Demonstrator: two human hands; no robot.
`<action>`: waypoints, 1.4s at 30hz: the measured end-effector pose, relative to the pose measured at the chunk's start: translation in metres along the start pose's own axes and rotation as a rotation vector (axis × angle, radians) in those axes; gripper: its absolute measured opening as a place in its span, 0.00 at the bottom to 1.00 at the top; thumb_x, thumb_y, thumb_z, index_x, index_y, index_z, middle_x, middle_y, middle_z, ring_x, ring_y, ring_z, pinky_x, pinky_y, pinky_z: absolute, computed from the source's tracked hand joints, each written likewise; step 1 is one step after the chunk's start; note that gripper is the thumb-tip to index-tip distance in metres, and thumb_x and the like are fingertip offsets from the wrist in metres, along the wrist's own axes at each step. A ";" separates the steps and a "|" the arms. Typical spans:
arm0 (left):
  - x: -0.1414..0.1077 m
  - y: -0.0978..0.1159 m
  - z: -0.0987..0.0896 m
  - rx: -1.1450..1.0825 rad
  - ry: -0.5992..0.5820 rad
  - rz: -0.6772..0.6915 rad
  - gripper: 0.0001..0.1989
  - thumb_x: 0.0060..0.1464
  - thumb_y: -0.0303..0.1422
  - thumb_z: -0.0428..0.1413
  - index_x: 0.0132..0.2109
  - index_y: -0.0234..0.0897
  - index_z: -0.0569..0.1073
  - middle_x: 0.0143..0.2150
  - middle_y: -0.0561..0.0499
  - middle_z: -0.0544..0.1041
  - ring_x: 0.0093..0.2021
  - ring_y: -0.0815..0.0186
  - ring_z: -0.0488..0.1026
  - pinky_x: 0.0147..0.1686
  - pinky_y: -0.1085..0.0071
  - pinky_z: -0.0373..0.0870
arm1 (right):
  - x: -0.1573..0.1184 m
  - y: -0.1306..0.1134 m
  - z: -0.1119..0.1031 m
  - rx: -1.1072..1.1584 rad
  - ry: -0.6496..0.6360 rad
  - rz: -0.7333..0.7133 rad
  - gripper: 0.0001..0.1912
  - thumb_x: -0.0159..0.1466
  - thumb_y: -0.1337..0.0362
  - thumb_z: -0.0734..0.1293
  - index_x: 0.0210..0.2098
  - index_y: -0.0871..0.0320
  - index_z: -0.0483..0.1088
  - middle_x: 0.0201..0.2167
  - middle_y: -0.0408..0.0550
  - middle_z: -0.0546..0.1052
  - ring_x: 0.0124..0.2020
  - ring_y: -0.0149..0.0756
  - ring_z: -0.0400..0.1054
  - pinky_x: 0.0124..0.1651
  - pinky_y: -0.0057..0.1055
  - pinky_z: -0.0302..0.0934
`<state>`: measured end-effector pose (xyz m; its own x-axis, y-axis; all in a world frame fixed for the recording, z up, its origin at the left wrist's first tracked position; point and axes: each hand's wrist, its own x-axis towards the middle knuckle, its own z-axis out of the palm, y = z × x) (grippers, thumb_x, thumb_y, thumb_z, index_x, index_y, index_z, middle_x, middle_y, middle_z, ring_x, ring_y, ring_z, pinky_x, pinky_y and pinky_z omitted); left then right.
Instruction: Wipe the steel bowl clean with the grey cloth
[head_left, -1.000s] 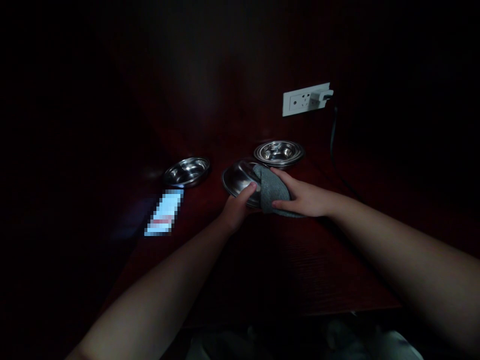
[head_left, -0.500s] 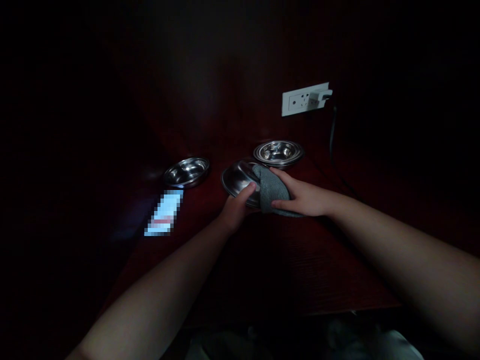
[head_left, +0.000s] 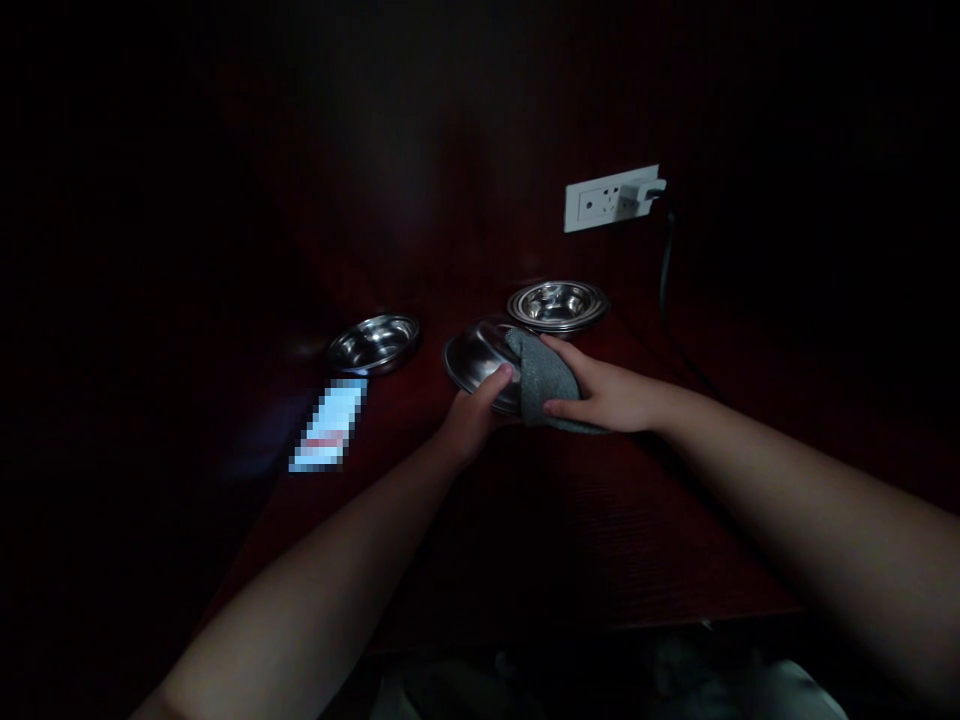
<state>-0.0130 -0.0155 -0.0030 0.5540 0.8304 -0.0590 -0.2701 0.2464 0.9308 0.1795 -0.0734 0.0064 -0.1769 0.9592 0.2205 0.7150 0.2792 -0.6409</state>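
A shiny metal bowl (head_left: 476, 352) is tilted with its outer side toward me, in the middle of the view. My left hand (head_left: 472, 418) grips its near edge, the thumb on the outside and the other fingers hidden beneath. Folded over the bowl's right side is a grey-green cloth (head_left: 546, 380). My right hand (head_left: 600, 390) holds this cloth against the bowl, thumb and fingers spread round it. Just behind stand nested metal bowls (head_left: 557, 306). Another metal bowl (head_left: 375, 343) sits farther left, its open side up.
A bright, pixelated flat object (head_left: 328, 427) lies on the dark red table (head_left: 600, 540) at the left. On the back wall is a white socket panel (head_left: 600, 203) with a plug, and its black cable (head_left: 665, 270) runs down to the right.
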 end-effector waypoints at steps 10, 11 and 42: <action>-0.002 0.001 0.002 -0.002 0.007 0.008 0.22 0.51 0.41 0.60 0.50 0.35 0.74 0.46 0.41 0.79 0.44 0.53 0.76 0.42 0.55 0.75 | 0.000 0.001 0.000 -0.015 -0.004 -0.011 0.53 0.57 0.51 0.69 0.71 0.62 0.38 0.69 0.64 0.53 0.66 0.57 0.53 0.66 0.54 0.49; -0.001 0.001 0.002 -0.002 0.000 0.009 0.22 0.51 0.41 0.60 0.51 0.35 0.74 0.46 0.41 0.79 0.44 0.53 0.76 0.42 0.55 0.75 | 0.000 0.002 0.000 -0.017 -0.003 -0.015 0.53 0.57 0.51 0.69 0.71 0.61 0.38 0.69 0.64 0.53 0.66 0.57 0.53 0.66 0.55 0.49; -0.001 0.001 0.001 0.018 0.006 -0.014 0.24 0.50 0.42 0.60 0.51 0.34 0.73 0.46 0.40 0.79 0.45 0.53 0.77 0.43 0.54 0.75 | 0.002 0.011 0.002 -0.026 0.026 -0.039 0.46 0.55 0.70 0.63 0.70 0.63 0.40 0.67 0.62 0.58 0.64 0.51 0.59 0.65 0.50 0.53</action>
<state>-0.0134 -0.0169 -0.0013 0.5529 0.8299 -0.0744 -0.2479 0.2491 0.9362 0.1852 -0.0680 -0.0017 -0.1873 0.9460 0.2644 0.7253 0.3147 -0.6123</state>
